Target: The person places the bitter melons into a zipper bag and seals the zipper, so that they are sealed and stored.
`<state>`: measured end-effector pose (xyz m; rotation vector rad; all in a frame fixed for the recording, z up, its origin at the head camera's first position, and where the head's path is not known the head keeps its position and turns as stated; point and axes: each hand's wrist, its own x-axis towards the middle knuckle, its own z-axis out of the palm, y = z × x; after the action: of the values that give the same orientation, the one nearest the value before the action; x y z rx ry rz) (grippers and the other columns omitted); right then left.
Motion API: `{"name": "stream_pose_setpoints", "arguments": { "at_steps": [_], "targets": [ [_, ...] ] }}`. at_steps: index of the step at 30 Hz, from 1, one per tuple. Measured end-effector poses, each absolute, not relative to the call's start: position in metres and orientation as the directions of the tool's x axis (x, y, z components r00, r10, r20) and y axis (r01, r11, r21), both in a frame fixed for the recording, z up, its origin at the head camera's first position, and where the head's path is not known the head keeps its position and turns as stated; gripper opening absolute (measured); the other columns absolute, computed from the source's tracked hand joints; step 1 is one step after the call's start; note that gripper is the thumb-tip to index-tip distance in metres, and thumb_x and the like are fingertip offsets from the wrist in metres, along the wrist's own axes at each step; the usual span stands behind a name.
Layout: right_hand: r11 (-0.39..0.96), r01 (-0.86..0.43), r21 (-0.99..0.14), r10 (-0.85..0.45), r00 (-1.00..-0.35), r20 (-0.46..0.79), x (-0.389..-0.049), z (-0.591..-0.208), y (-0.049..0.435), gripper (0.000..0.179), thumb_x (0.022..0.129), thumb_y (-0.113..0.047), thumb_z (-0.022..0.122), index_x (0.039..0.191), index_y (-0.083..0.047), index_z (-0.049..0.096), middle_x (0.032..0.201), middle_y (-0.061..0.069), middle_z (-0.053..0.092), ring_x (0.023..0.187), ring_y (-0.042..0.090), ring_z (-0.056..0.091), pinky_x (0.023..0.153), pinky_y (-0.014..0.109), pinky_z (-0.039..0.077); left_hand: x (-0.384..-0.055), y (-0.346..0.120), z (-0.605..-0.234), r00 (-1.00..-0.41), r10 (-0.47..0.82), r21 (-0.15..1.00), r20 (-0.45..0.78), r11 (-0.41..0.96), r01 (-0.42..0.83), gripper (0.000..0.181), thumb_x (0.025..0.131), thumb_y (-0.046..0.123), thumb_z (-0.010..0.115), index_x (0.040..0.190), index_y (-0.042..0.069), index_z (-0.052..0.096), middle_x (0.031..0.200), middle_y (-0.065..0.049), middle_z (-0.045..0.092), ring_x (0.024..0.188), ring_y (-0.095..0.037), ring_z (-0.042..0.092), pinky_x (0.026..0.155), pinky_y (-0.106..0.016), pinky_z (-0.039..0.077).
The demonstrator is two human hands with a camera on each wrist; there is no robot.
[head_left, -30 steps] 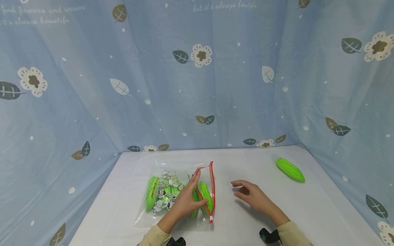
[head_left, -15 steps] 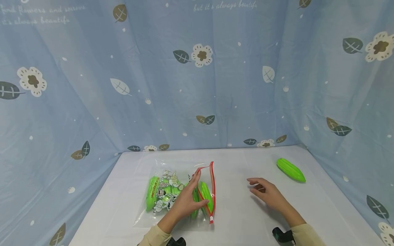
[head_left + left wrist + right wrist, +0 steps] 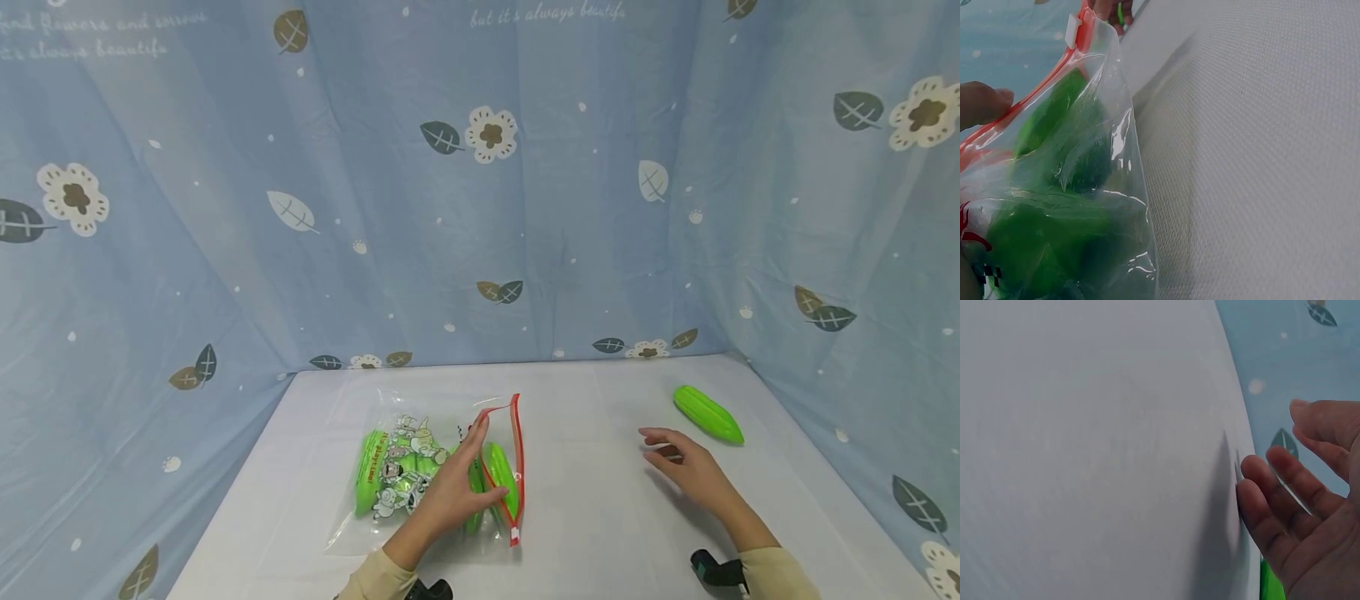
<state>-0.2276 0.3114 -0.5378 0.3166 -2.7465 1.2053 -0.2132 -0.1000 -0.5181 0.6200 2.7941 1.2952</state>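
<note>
The left grip (image 3: pixel 452 490), fingers straight, touches the clear plastic, red-edged bag (image 3: pixel 518 427), which might flop closed if that grip slips, and the loose, empty right grip (image 3: pixel 690 468) is near the long, shiny green toy (image 3: pixel 708 415) beyond it.

Left hand (image 3: pixel 452 490), thumb (image 3: pixel 492 497) spread; right hand (image 3: pixel 688 468) raised, fingers (image 3: pixel 1266 531) loosely bent.

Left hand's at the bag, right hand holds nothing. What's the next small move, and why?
Probably bring the right hand farther out to the loose green piece: the hand is empty, its fingers are apart, and the piece lies just beyond it. The left hand touches the parted mouth of the clear bag, which holds similar pieces.
</note>
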Motion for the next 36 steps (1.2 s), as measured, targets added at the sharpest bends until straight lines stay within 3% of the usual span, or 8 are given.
{"name": "stream_pose_setpoints", "arguments": {
  "at_steps": [10, 17, 19, 23, 25, 28, 31, 36],
  "targets": [
    [0.712, -0.222, -0.666, -0.077, -0.967, 0.241, -0.227, -0.54, 0.334, 0.04, 0.099, -0.016, 0.068, 0.137, -0.006, 0.062, 0.123, 0.019, 0.067, 0.104, 0.03, 0.066, 0.081, 0.028, 0.056, -0.213, -0.101, -0.518, -0.919, 0.359, 0.729, 0.164, 0.584, 0.358, 0.107, 0.084, 0.044, 0.082, 0.165, 0.031, 0.015, 0.168, -0.011, 0.02, 0.147, -0.043, 0.032, 0.108, -0.066, 0.038],
    [0.745, -0.206, -0.634, 0.009, -0.948, 0.319, -0.229, -0.54, 0.353, 0.038, 0.099, -0.015, 0.068, 0.135, -0.004, 0.064, 0.12, 0.019, 0.066, 0.097, -0.002, 0.056, 0.077, 0.016, 0.05, -0.212, -0.1, -0.517, -0.923, 0.355, 0.733, 0.151, 0.586, 0.345, 0.107, 0.083, 0.044, 0.082, 0.165, 0.03, 0.015, 0.168, -0.011, 0.02, 0.147, -0.044, 0.031, 0.108, -0.067, 0.038],
    [0.748, -0.204, -0.631, 0.03, -0.94, 0.339, -0.23, -0.538, 0.357, 0.038, 0.098, -0.014, 0.069, 0.134, -0.003, 0.065, 0.119, 0.02, 0.065, 0.096, 0.0, 0.056, 0.075, 0.013, 0.048, -0.212, -0.101, -0.517, -0.924, 0.354, 0.736, 0.148, 0.584, 0.342, 0.107, 0.083, 0.043, 0.082, 0.165, 0.03, 0.015, 0.168, -0.011, 0.02, 0.148, -0.043, 0.03, 0.108, -0.067, 0.038],
    [0.768, -0.189, -0.612, 0.072, -0.924, 0.377, -0.231, -0.536, 0.364, 0.035, 0.096, -0.01, 0.071, 0.13, 0.0, 0.066, 0.115, 0.021, 0.062, 0.097, 0.023, 0.061, 0.072, 0.009, 0.045, -0.212, -0.101, -0.517, -0.921, 0.356, 0.737, 0.156, 0.579, 0.349, 0.106, 0.084, 0.042, 0.083, 0.165, 0.029, 0.016, 0.168, -0.01, 0.02, 0.148, -0.042, 0.03, 0.109, -0.066, 0.038],
    [0.787, -0.167, -0.594, 0.098, -0.917, 0.387, -0.232, -0.535, 0.367, 0.035, 0.095, -0.01, 0.072, 0.128, 0.001, 0.067, 0.115, 0.023, 0.059, 0.097, 0.033, 0.061, 0.07, 0.013, 0.047, -0.211, -0.101, -0.517, -0.92, 0.358, 0.733, 0.162, 0.58, 0.354, 0.106, 0.084, 0.042, 0.083, 0.165, 0.029, 0.016, 0.168, -0.009, 0.02, 0.148, -0.042, 0.03, 0.109, -0.065, 0.038],
    [0.803, -0.132, -0.581, 0.135, -0.909, 0.394, -0.236, -0.536, 0.372, 0.035, 0.093, -0.008, 0.073, 0.127, 0.002, 0.068, 0.117, 0.029, 0.055, 0.099, 0.042, 0.057, 0.072, 0.035, 0.052, -0.211, -0.101, -0.518, -0.918, 0.36, 0.729, 0.166, 0.582, 0.36, 0.106, 0.084, 0.041, 0.083, 0.165, 0.029, 0.016, 0.168, -0.007, 0.02, 0.148, -0.041, 0.03, 0.11, -0.064, 0.038],
    [0.807, -0.096, -0.583, 0.178, -0.902, 0.394, -0.241, -0.539, 0.375, 0.036, 0.092, -0.007, 0.073, 0.126, 0.003, 0.068, 0.121, 0.034, 0.052, 0.105, 0.049, 0.051, 0.075, 0.057, 0.049, -0.211, -0.101, -0.518, -0.918, 0.359, 0.73, 0.168, 0.581, 0.36, 0.106, 0.083, 0.041, 0.083, 0.165, 0.029, 0.016, 0.168, -0.007, 0.02, 0.149, -0.041, 0.03, 0.11, -0.065, 0.037],
    [0.813, -0.046, -0.581, 0.241, -0.881, 0.407, -0.246, -0.542, 0.378, 0.035, 0.092, -0.006, 0.072, 0.125, 0.003, 0.068, 0.126, 0.037, 0.049, 0.112, 0.056, 0.044, 0.081, 0.066, 0.042, -0.211, -0.101, -0.518, -0.919, 0.357, 0.73, 0.168, 0.581, 0.359, 0.106, 0.083, 0.042, 0.083, 0.165, 0.03, 0.016, 0.168, -0.008, 0.021, 0.148, -0.041, 0.03, 0.109, -0.066, 0.037]
  ]
}}
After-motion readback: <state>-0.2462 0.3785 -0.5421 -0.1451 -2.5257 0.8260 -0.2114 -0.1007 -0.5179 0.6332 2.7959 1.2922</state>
